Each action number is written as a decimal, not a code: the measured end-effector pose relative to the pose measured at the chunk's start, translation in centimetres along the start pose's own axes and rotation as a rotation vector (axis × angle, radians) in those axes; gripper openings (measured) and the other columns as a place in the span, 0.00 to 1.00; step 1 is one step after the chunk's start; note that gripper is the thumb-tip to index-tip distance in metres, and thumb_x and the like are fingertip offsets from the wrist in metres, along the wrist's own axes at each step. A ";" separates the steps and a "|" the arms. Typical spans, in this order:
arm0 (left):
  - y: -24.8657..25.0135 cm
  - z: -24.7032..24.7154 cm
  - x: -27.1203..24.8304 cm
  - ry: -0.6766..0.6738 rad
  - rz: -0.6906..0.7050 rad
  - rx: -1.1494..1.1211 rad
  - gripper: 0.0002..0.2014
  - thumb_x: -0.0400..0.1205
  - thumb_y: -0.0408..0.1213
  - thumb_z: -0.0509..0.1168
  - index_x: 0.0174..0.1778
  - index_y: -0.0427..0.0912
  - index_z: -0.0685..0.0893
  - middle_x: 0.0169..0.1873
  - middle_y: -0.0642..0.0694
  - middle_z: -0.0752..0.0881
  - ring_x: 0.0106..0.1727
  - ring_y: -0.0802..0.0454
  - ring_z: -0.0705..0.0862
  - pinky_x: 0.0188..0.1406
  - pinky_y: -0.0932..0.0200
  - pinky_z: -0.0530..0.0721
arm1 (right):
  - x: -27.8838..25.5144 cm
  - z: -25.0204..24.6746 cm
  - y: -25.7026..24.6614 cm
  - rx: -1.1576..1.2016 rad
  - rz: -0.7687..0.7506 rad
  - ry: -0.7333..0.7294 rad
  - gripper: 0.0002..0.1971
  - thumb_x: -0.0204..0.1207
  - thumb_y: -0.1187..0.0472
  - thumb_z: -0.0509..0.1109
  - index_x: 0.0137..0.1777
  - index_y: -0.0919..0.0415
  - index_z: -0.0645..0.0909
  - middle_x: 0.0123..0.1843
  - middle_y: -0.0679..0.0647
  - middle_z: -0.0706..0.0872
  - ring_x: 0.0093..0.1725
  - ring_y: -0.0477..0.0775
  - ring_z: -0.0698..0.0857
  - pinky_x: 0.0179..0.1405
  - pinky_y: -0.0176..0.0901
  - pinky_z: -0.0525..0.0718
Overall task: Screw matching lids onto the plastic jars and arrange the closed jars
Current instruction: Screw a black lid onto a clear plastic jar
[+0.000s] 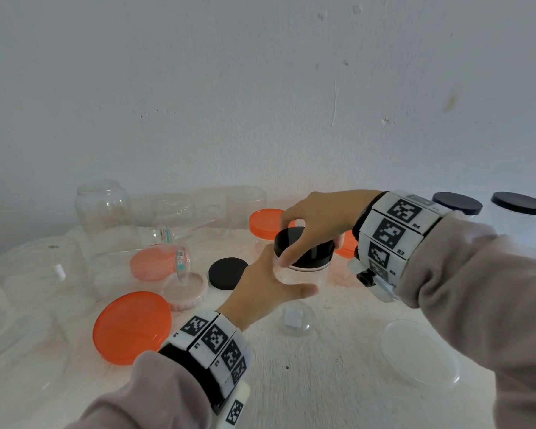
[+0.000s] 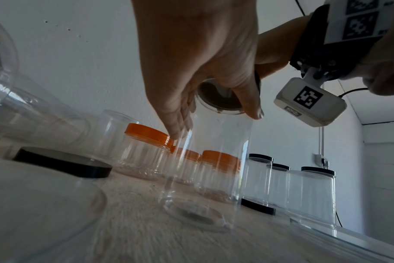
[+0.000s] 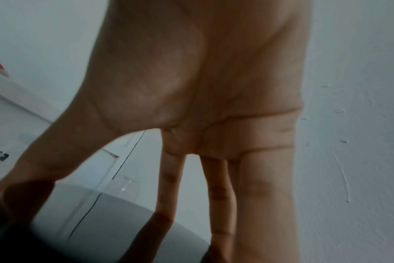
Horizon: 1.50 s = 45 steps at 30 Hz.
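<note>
Judging by the table, several clear jars already wear orange or black lids at the back right, while open jars and loose lids remain on the left. Right hand (image 1: 316,224) clasps the round black plastic lid (image 1: 307,250) atop the clear cylindrical plastic jar (image 2: 205,170) at centre; left hand (image 1: 268,287) cups its wall.

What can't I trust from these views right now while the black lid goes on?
- Thread seating of the black lid on the clear jar: head view, right hand covers it.
- Lid rim: right wrist view, blurred and dark behind the fingers.
- Left hand fingers: head view, behind the jar.
</note>
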<state>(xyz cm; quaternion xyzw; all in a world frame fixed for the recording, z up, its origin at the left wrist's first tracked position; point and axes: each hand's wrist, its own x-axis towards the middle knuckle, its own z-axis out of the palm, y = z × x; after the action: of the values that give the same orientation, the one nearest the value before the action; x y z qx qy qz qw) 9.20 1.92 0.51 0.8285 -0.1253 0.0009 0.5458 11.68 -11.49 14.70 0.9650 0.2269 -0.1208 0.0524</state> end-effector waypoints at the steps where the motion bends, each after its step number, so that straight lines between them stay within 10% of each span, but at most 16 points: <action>1: 0.0 0.0 0.0 -0.001 0.000 0.000 0.44 0.65 0.54 0.80 0.75 0.60 0.65 0.63 0.64 0.77 0.66 0.60 0.74 0.60 0.65 0.71 | -0.1 -0.2 0.0 -0.004 -0.006 -0.026 0.34 0.60 0.24 0.71 0.65 0.36 0.74 0.48 0.37 0.78 0.29 0.34 0.76 0.38 0.40 0.78; 7: 0.0 0.0 0.0 0.008 -0.004 -0.005 0.42 0.65 0.52 0.81 0.71 0.62 0.66 0.55 0.72 0.77 0.56 0.71 0.76 0.45 0.77 0.70 | -0.2 -1.3 0.1 -0.028 -0.069 -0.170 0.41 0.62 0.38 0.80 0.75 0.29 0.66 0.56 0.34 0.68 0.50 0.43 0.75 0.54 0.44 0.73; 13: -0.2 0.1 0.1 0.025 -0.009 0.003 0.42 0.64 0.53 0.81 0.71 0.62 0.66 0.54 0.71 0.77 0.57 0.68 0.75 0.44 0.77 0.69 | 0.2 -0.8 0.2 -0.005 -0.045 -0.063 0.38 0.58 0.31 0.78 0.69 0.33 0.72 0.43 0.32 0.72 0.23 0.31 0.81 0.46 0.43 0.82; 20: -0.3 0.1 0.1 0.019 0.009 0.020 0.44 0.64 0.55 0.81 0.74 0.60 0.65 0.54 0.72 0.75 0.57 0.69 0.73 0.48 0.75 0.71 | 0.3 0.2 -0.1 -0.041 0.057 0.030 0.36 0.60 0.22 0.68 0.59 0.48 0.77 0.41 0.42 0.80 0.16 0.30 0.78 0.29 0.39 0.71; 26: -0.3 0.1 0.1 0.023 0.000 -0.007 0.44 0.63 0.54 0.81 0.74 0.61 0.66 0.56 0.70 0.77 0.59 0.67 0.75 0.46 0.77 0.68 | 0.0 -1.1 0.1 -0.022 -0.037 -0.152 0.42 0.61 0.35 0.79 0.76 0.33 0.65 0.59 0.37 0.69 0.41 0.38 0.74 0.50 0.44 0.74; 29: -0.4 0.0 0.1 0.020 -0.001 -0.003 0.45 0.63 0.55 0.81 0.75 0.59 0.66 0.60 0.66 0.77 0.63 0.62 0.75 0.49 0.74 0.69 | 0.1 -1.0 0.0 -0.035 -0.055 -0.130 0.41 0.60 0.35 0.80 0.73 0.32 0.68 0.53 0.34 0.71 0.50 0.44 0.75 0.57 0.48 0.76; 37: -0.4 0.1 0.2 0.027 0.010 0.029 0.40 0.64 0.55 0.80 0.67 0.65 0.65 0.53 0.73 0.76 0.54 0.72 0.74 0.46 0.76 0.71 | 0.6 0.4 -0.1 -0.067 0.094 0.013 0.39 0.60 0.20 0.65 0.60 0.51 0.77 0.40 0.44 0.81 0.25 0.40 0.79 0.28 0.39 0.71; 41: -0.4 0.0 0.1 0.029 0.003 0.033 0.41 0.64 0.55 0.80 0.70 0.63 0.66 0.54 0.71 0.77 0.55 0.72 0.75 0.44 0.77 0.69 | 0.3 -0.6 0.4 0.007 0.009 -0.098 0.43 0.59 0.25 0.73 0.74 0.39 0.68 0.54 0.38 0.75 0.39 0.37 0.80 0.47 0.41 0.78; 45: -0.3 0.1 0.2 0.033 0.005 0.030 0.40 0.64 0.54 0.81 0.68 0.66 0.65 0.51 0.75 0.76 0.51 0.79 0.73 0.41 0.79 0.70 | 0.2 -1.1 0.4 0.118 -0.069 -0.167 0.36 0.53 0.34 0.80 0.65 0.27 0.73 0.64 0.39 0.80 0.61 0.54 0.85 0.61 0.56 0.82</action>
<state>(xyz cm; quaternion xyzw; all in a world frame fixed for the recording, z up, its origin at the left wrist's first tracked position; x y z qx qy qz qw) 9.42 1.95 0.21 0.8362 -0.1181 0.0177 0.5353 12.23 -11.64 15.73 0.9445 0.2473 -0.2160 0.0098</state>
